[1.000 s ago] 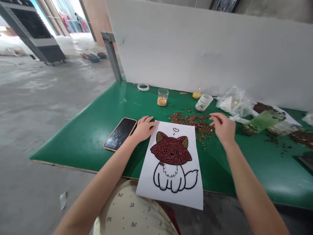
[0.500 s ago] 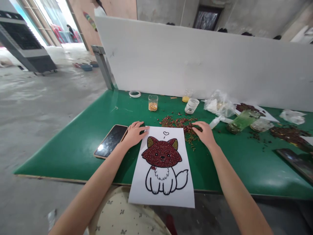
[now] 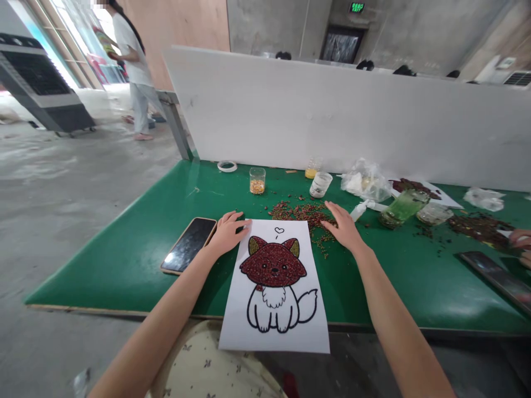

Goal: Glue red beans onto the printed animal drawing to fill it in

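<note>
A white sheet with a fox drawing [image 3: 276, 309] lies in front of me, its lower end hanging past the table edge. The fox's head is covered in dark red beans, the inner ears in greenish ones; body and tail are bare outline. My left hand [image 3: 228, 232] rests at the sheet's top left corner, fingers apart, thumb on the paper. Close to its wrist lies a phone [image 3: 188, 246]. My right hand [image 3: 343, 225] is spread at the right side of a loose pile of red and green beans [image 3: 296, 213], fingertips by the beans, with nothing visible held.
Behind the pile stand a jar of corn kernels [image 3: 257, 182] and a clear cup [image 3: 321, 185]. Further right are a white glue bottle [image 3: 360, 210], a plastic bag [image 3: 365, 179], a tipped green jar [image 3: 404, 209] and another phone [image 3: 493, 279]. Another person's hand [image 3: 520, 240] shows at the right edge.
My right hand has opened wider and its fingers have shifted slightly at the beans. My left hand stays on the paper. A walking person has come into fuller view at the back left.
</note>
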{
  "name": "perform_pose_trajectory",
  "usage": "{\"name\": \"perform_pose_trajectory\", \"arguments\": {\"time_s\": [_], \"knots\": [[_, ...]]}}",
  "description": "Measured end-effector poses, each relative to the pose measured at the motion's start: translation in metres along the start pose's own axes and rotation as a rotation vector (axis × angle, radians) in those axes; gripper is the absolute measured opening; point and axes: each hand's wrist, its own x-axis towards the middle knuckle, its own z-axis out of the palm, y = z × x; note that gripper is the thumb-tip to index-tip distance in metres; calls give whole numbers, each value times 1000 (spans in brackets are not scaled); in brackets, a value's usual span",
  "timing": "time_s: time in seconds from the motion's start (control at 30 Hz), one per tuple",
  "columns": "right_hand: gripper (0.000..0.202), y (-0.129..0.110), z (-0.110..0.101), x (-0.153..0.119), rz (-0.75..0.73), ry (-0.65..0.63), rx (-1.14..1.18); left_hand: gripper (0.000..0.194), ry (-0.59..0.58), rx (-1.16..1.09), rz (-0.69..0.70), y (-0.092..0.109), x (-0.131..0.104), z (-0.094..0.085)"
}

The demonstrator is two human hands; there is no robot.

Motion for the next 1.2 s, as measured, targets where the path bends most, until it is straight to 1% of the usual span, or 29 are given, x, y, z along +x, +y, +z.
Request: {"name": "perform_pose_trajectory", "arguments": {"time_s": [0.07, 0.17, 0.27, 0.37, 0.57, 0.67, 0.87, 1.03, 1.1, 1.2], "knots": [[58, 1, -2, -1, -21, -44, 34, 33, -5, -8, -2, 0, 0, 0], [41, 0, -2, -2, -45, -108, 59, 33, -1, -12, -7, 0, 0, 0], [28, -2, -1, -1, -29, -76, 56, 33, 1, -3, -5, 0, 0, 0], [23, -1, -2, 0, 35, -18, 51, 34, -4, 7, -5, 0, 0, 0], [27, -2, -2, 0, 156, 123, 102, 34, -16, 7, -1, -1, 0, 0], [32, -5, 0, 0, 186, 161, 148, 34, -13, 3, -1, -2, 1, 1], [29, -12, 0, -1, 191, 212, 158, 34, -11, -3, 1, -3, 0, 1], [37, -12, -4, 1, 172, 365, 132, 34, -8, 5, 2, -2, 0, 1], [37, -7, -5, 4, 138, 349, 128, 35, -12, 9, 2, -1, 0, 0], [33, 3, -6, 7, 113, 271, 120, 36, -22, 9, -5, 0, -1, -1]]}}
